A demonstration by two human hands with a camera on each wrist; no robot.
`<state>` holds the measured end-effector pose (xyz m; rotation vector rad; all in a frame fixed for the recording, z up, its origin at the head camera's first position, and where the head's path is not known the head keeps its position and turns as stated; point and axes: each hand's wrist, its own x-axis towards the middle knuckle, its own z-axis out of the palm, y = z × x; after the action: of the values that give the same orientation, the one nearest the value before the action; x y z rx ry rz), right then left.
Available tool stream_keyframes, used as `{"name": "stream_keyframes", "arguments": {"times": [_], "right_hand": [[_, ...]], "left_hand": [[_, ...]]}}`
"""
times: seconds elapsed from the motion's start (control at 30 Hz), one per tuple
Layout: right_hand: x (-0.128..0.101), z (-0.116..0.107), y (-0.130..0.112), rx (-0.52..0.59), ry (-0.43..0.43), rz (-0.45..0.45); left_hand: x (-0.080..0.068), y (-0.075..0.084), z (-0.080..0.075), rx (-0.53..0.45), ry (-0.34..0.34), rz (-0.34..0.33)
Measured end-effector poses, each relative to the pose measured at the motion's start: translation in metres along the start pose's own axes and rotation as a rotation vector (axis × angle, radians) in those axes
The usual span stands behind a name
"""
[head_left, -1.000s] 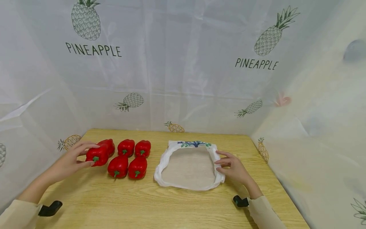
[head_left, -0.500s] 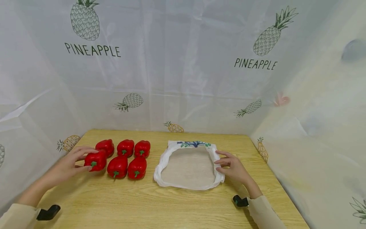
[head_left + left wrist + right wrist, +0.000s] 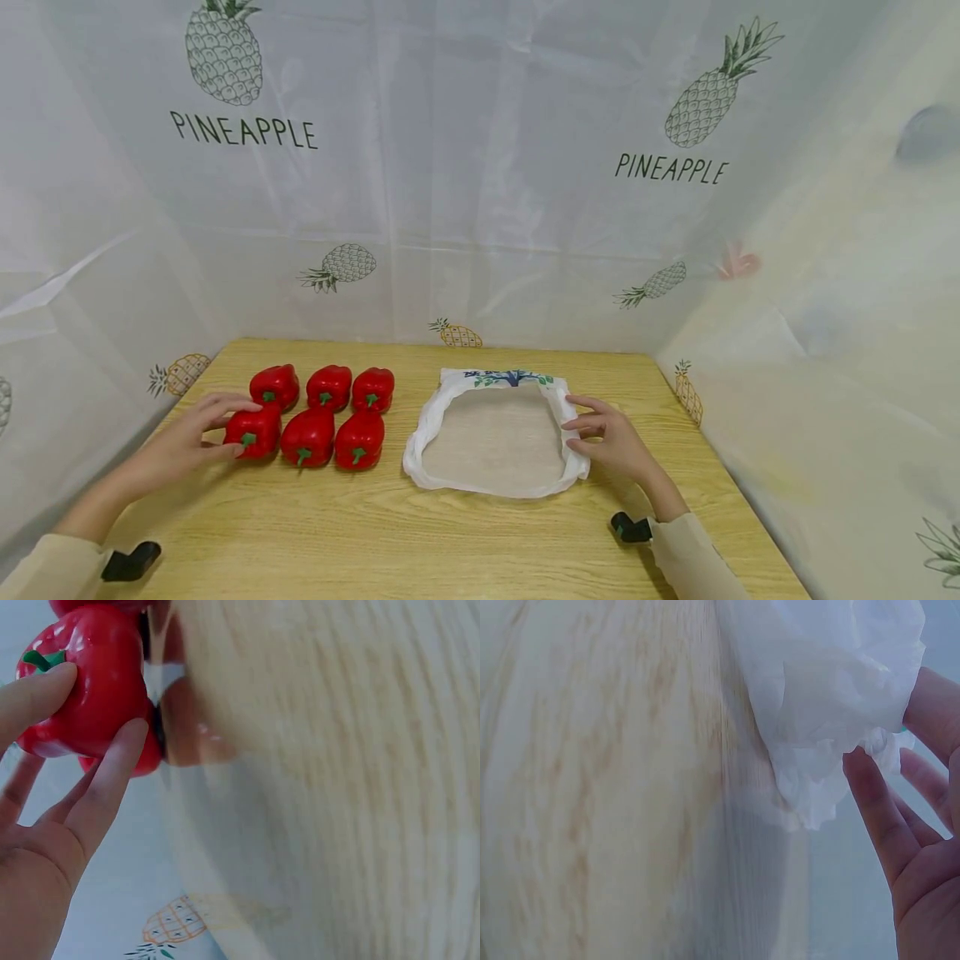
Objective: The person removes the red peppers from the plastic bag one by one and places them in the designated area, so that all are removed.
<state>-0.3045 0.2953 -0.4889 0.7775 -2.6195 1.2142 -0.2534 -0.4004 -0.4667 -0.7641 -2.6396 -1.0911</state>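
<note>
At the near left corner of a group of red bell peppers, my left hand [image 3: 176,450] holds one bell pepper [image 3: 258,427], standing on the table in line with its neighbours. In the left wrist view my thumb lies by the green stem [image 3: 43,660] and the other fingers reach round the pepper's side. On the right, a white plastic bag [image 3: 426,433] stands with its mouth spread wide and its rim rolled. My right hand [image 3: 613,442] touches that rim from outside with relaxed fingers; the right wrist view shows fingertips against the crumpled white plastic [image 3: 832,705].
Two more bell peppers [image 3: 360,440] continue the near row. Behind them is a far row with a left pepper [image 3: 273,387], a middle pepper [image 3: 328,387] and a right pepper [image 3: 372,388]. A pineapple-print curtain [image 3: 480,167] encloses the wooden table [image 3: 450,550] at the back and sides.
My left hand has lowered the bell pepper from in front of the far left pepper to the table, at the near row's left end. The right hand and bag stay put.
</note>
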Motion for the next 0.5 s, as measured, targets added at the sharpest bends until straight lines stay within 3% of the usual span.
{"name": "stream_keyframes", "arguments": {"times": [0.3,0.5], "right_hand": [[0.0009,0.0006,-0.0003,0.016,0.0,-0.009],[0.0004,0.0009,-0.0021,0.02,-0.001,0.003]], "left_hand": [[-0.004,-0.0036,0.0023,-0.031,-0.017,-0.027],[-0.0059,-0.0089,0.0052,-0.014,-0.005,0.01]]}}
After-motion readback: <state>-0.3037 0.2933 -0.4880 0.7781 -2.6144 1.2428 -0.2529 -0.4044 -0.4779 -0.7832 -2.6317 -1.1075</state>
